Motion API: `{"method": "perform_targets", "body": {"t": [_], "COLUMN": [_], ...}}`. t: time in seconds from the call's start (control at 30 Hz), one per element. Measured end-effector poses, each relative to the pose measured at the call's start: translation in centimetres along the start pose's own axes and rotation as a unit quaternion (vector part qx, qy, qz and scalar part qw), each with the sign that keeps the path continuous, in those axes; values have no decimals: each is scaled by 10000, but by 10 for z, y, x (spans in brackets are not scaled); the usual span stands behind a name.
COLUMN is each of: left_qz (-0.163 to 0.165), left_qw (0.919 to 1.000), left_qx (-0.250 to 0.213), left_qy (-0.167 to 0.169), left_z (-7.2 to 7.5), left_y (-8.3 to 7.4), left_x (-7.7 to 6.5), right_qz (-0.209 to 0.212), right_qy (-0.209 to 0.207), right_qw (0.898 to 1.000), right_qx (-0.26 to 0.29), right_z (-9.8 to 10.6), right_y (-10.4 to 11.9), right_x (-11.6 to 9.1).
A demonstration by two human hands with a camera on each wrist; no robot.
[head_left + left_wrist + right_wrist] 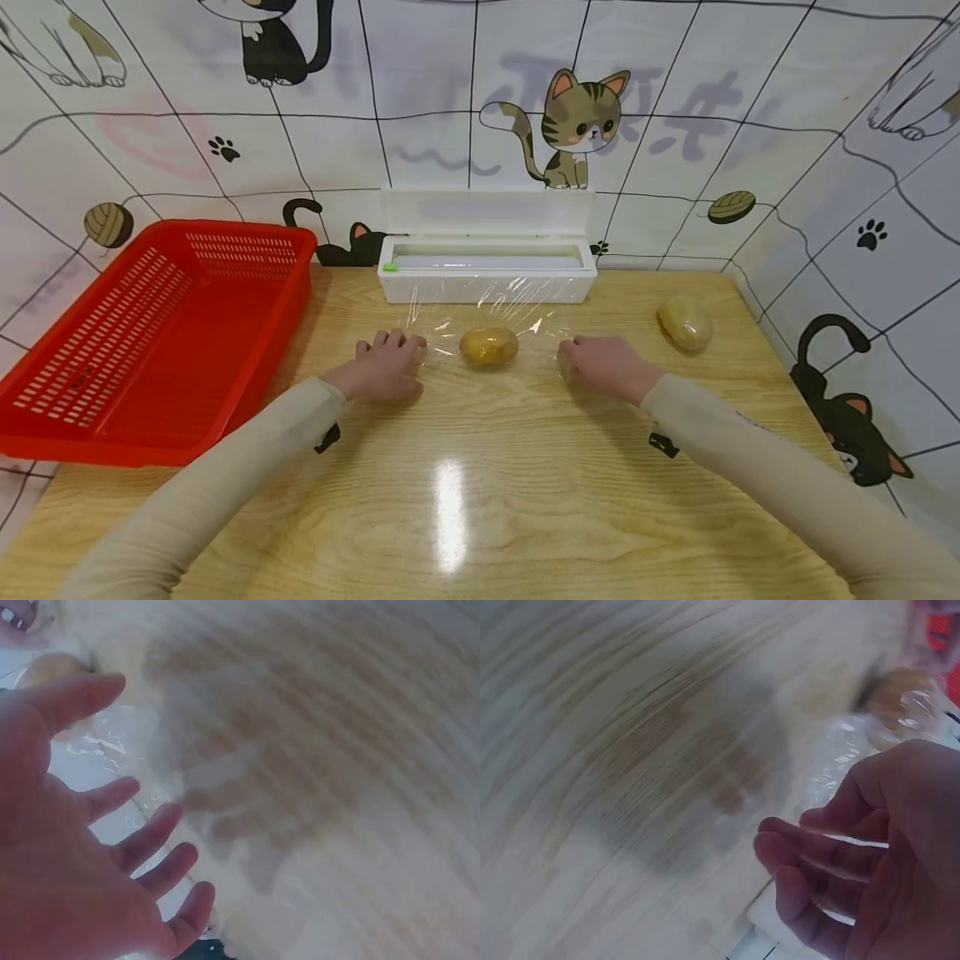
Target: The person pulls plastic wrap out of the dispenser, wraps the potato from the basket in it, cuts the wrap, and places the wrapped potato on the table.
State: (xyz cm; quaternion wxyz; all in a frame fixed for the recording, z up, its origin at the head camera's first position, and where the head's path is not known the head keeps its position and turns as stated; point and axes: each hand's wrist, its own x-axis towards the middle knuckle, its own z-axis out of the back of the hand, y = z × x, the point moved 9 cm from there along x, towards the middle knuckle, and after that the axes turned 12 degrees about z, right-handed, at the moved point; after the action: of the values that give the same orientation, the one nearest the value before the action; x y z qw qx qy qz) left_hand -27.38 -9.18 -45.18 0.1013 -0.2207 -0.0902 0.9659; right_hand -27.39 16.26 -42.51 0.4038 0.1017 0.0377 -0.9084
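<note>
A potato (489,347) lies on the table with clear cling film (517,312) over it. The film runs down from a white cling film box (487,287) whose lid stands up at the back. To the left of the potato is my left hand (384,367), its fingers spread beside the film's edge; the left wrist view shows the fingers apart and the palm bare. My right hand (606,364) is on the other side, fingers curled, pinching the film's right corner between thumb and forefinger. Its other fingers curl loosely in the right wrist view.
A second potato (685,322), pale and shiny as if wrapped, lies at the right rear of the wooden table (375,517). At the left sits a red plastic basket (288,304). Cat-patterned sheeting (420,150) stands behind and at the right.
</note>
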Motion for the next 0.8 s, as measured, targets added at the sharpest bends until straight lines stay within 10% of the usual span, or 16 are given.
{"method": "perform_targets", "body": {"t": [0.4, 0.6, 0.8], "left_qz": [-780, -1323, -1144], "left_qw": [9945, 9870, 9884], "left_qx": [-46, -193, -21], "left_qy": [-696, -896, -997], "left_z": [17, 9, 5], "left_y": [-32, -67, -68], "left_x": [-20, -18, -9], "right_qz": [559, 285, 92], "right_qy": [-1699, -1748, -1448], "right_qw": [9781, 9764, 9837], "right_qx": [1065, 1236, 1058], "right_z": [35, 25, 14], "right_y": [50, 52, 52], "right_x": [6, 25, 39]}}
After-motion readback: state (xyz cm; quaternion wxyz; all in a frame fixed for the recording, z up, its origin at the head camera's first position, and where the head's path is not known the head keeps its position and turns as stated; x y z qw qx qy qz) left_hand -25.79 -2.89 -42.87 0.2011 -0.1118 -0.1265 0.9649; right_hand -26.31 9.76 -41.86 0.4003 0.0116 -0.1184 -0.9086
